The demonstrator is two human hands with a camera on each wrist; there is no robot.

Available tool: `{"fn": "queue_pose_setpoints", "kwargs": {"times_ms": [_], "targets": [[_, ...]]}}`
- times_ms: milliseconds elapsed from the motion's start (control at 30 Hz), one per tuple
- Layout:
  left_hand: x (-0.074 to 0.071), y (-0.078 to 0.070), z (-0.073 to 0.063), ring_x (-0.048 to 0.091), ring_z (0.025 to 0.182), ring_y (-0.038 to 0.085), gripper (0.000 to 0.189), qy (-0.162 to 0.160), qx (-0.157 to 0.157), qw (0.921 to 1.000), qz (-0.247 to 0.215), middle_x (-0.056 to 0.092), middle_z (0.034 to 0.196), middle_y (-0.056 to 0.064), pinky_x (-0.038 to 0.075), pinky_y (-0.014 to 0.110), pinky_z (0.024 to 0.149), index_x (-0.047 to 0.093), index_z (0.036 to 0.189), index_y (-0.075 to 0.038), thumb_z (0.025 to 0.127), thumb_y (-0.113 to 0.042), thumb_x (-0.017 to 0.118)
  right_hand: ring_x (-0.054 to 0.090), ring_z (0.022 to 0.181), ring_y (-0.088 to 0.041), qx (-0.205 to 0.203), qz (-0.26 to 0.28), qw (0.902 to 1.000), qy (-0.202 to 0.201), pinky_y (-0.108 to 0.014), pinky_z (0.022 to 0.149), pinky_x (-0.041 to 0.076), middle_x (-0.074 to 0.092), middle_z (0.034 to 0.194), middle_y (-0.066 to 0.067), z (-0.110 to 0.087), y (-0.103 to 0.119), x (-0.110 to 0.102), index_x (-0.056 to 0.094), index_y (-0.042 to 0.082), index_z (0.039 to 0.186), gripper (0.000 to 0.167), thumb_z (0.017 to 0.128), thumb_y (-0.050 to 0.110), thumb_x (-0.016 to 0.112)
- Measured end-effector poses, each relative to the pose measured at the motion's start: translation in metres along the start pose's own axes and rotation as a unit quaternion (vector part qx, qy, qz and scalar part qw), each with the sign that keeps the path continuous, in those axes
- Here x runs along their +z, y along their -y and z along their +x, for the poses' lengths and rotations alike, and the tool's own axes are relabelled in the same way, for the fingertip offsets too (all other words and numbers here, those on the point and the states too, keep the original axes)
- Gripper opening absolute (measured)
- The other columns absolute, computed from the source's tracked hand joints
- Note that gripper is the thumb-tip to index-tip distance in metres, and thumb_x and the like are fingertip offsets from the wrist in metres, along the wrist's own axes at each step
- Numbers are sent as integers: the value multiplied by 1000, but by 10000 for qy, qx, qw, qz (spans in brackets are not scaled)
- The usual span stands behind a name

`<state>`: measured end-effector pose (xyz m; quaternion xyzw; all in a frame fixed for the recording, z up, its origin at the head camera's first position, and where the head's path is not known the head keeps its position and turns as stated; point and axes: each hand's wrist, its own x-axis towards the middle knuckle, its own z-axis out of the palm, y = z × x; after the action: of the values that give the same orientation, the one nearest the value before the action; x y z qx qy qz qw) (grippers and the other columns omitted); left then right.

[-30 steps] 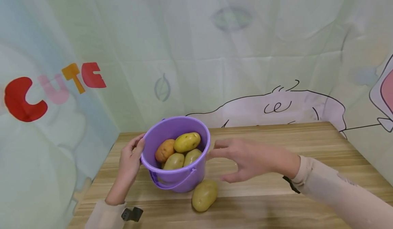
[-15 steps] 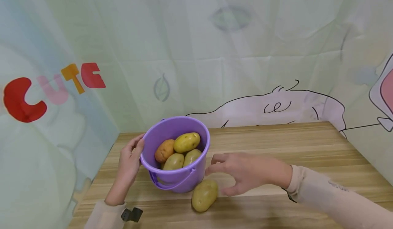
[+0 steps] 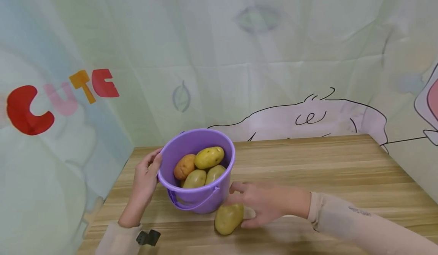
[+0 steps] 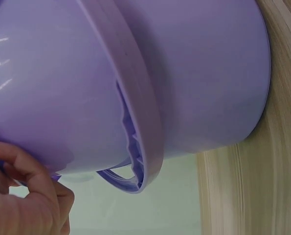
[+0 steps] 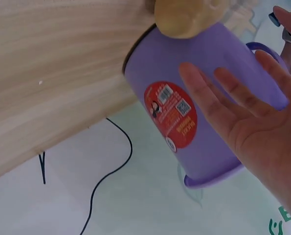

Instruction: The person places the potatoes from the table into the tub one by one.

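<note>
A purple bucket (image 3: pixel 200 198) stands on the table, with several potatoes (image 3: pixel 209 157) inside; one of them is more orange (image 3: pixel 184 167). My left hand (image 3: pixel 145 177) grips the bucket's rim at its left side, thumb at the edge, and the left wrist view shows its curled fingers (image 4: pixel 35 174) there. Right of the bucket's base lies a loose yellowish potato (image 3: pixel 228 220). Over its right side hovers my right hand (image 3: pixel 265 203), fingers spread and thumb apart, holding nothing. Its relaxed fingers also show in the right wrist view beside the bucket's red label (image 5: pixel 170 115).
The bucket's handle (image 4: pixel 135 98) hangs down on the near side. Wood-grain table (image 3: pixel 308 163) extends to the right. Printed curtains (image 3: pixel 212 57) close off the back and left side, right behind the table's far edge.
My right hand has come down and toward me, from beside the bucket's wall to the loose potato. The left hand and the bucket have stayed in place.
</note>
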<state>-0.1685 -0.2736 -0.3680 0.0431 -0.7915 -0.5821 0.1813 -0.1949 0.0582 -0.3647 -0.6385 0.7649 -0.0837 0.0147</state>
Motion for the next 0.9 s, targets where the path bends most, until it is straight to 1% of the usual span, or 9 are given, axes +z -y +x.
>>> {"fn": "queue_pose_setpoints", "kwargs": {"times_ms": [167, 333, 500, 667, 800, 900], "targets": [[1, 0, 0, 63, 82, 10, 46, -21, -9, 9999, -98, 53, 108, 21, 59, 21, 66, 54, 139, 2, 107, -30, 47, 58, 107, -12, -20, -206, 9995, 221, -25, 92, 52, 53, 129, -6, 6, 2, 9, 56, 18, 138, 60, 87, 40, 76], [1, 0, 0, 63, 82, 10, 45, -42, -8, 9999, -165, 53, 108, 20, 59, 22, 67, 54, 139, 2, 107, -29, 47, 57, 106, -10, -124, -454, 9986, 243, -26, 93, 51, 53, 128, -7, 12, 3, 21, 55, 17, 138, 62, 85, 42, 77], [1, 1, 0, 63, 82, 10, 45, -54, 10, 9999, -147, 53, 107, 21, 59, 22, 67, 54, 139, 2, 107, -29, 47, 57, 100, -9, -170, -626, 9977, 204, -25, 89, 51, 54, 123, -9, 17, 3, 33, 56, 18, 136, 62, 84, 42, 78], [1, 0, 0, 64, 82, 10, 44, -41, 25, 9998, -174, 52, 107, 21, 60, 24, 68, 54, 139, 2, 107, -28, 47, 58, 95, -11, -11, -808, 9964, 271, -22, 81, 52, 54, 124, -9, 19, 3, 41, 57, 20, 135, 61, 83, 43, 78], [1, 0, 0, 64, 81, 10, 45, -40, 14, 9998, -203, 52, 107, 20, 60, 24, 67, 54, 139, 3, 107, -28, 47, 57, 91, -11, 123, -763, 9964, 343, -19, 74, 50, 53, 125, -10, 21, 2, 46, 57, 22, 134, 59, 83, 42, 79], [1, 0, 0, 63, 81, 10, 45, -67, -3, 9998, -198, 52, 107, 20, 60, 24, 67, 54, 139, 3, 107, -28, 47, 56, 86, -11, 194, -677, 9969, 359, -17, 70, 48, 53, 122, -8, 22, 1, 48, 57, 23, 134, 57, 84, 39, 79]]}}
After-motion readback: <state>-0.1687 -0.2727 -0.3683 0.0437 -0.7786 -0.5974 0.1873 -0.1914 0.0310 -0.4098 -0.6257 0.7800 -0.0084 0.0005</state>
